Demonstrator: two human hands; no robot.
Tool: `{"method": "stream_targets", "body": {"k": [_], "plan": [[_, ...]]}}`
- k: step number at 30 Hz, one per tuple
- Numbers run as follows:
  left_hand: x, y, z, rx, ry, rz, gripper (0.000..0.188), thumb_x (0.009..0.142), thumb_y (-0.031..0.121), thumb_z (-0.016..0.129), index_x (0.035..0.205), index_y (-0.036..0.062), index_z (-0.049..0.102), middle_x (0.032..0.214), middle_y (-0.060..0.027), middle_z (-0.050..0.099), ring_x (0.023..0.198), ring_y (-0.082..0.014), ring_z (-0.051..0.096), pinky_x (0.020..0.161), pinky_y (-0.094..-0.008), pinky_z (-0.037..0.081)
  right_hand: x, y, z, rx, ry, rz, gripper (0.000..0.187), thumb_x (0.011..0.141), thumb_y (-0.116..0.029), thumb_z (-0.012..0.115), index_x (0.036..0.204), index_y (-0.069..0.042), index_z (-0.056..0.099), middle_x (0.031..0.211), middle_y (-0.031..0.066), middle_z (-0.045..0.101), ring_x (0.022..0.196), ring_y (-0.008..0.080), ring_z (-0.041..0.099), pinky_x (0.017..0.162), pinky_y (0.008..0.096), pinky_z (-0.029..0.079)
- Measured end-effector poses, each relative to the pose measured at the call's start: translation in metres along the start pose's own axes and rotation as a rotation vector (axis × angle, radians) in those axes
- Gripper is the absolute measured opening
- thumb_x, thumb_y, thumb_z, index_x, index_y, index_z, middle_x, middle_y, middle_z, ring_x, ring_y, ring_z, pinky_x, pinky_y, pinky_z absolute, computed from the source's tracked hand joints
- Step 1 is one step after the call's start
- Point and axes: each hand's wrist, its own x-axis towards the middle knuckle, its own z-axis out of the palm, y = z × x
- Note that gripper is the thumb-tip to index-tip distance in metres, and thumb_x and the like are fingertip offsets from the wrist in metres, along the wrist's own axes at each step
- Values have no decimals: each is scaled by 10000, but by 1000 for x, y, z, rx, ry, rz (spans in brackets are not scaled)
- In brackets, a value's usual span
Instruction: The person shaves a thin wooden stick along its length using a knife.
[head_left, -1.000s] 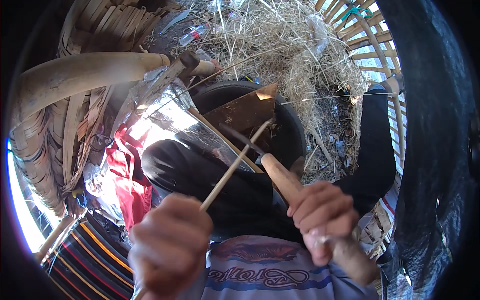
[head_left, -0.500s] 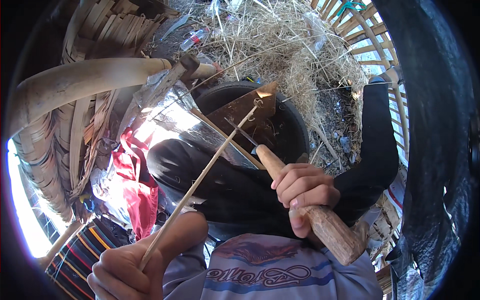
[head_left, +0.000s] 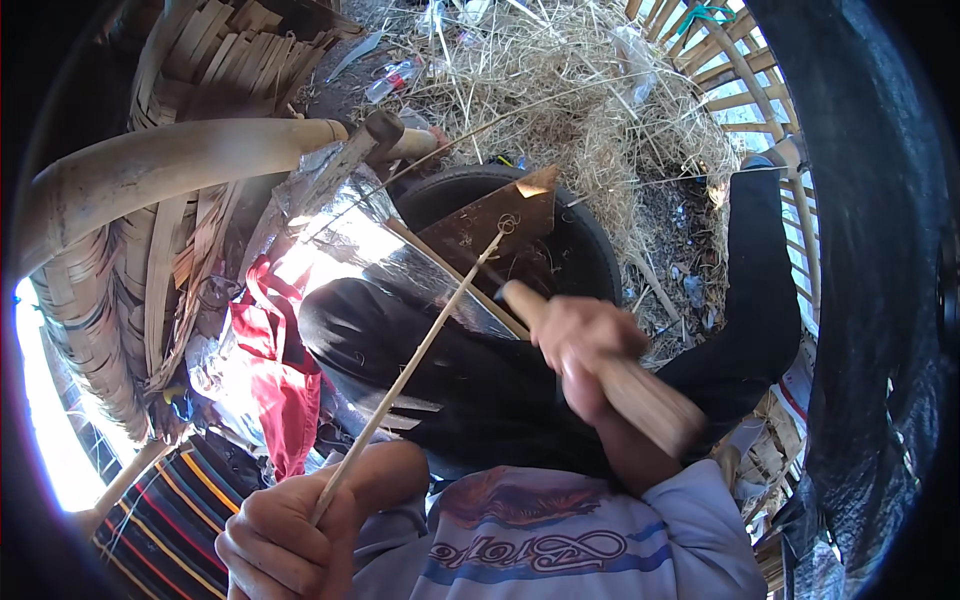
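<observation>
My left hand (head_left: 285, 540), low at the left, is closed around the lower end of a thin pale stick (head_left: 410, 370). The stick slants up and to the right, and thin curled shavings (head_left: 508, 222) show at its far tip. My right hand (head_left: 590, 335) grips a knife by its thick, long wooden handle (head_left: 650, 402), whose butt points down to the right. Motion smears this hand and the knife. The short blade is a faint blur close to the upper part of the stick; whether it touches cannot be made out.
Beyond my black-trousered legs stands a round black tub (head_left: 608, 270) with a brown board (head_left: 500, 222) leaning in it. Dry straw (head_left: 590, 130) covers the ground behind. A thick bamboo pole (head_left: 180, 160) and red cloth (head_left: 275, 385) lie left; a bamboo slat wall (head_left: 745, 85) curves at right.
My right hand has swung a little up and left with the knife and turned over, now blurred. My left hand and the stick have shifted slightly right, the tip lower.
</observation>
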Motion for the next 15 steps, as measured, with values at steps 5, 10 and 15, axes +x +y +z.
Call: {"method": "stream_targets", "body": {"k": [5,10,15], "plan": [[-8,6,-4,45,53,29,440,1010,377,293,630,156,308,446,99,258,322,1,193,314,-206,140,7,-7,1,-1,-17,16,183,859,-157,582,769,-78,444,521,21,482,422,127,451,472,317,449],[-6,9,-3,42,33,10,447,1009,392,290,634,153,320,444,95,260,323,0,194,326,-201,159,-14,34,-12,-5,-23,24,196,760,-82,675,742,-38,484,531,17,498,446,136,501,467,277,452],[-9,12,-11,110,54,-8,448,1008,400,291,638,150,329,443,95,269,325,2,198,334,-203,156,-14,40,-22,163,105,182,186,748,-100,664,727,-20,497,536,56,523,433,139,503,473,297,478]]}}
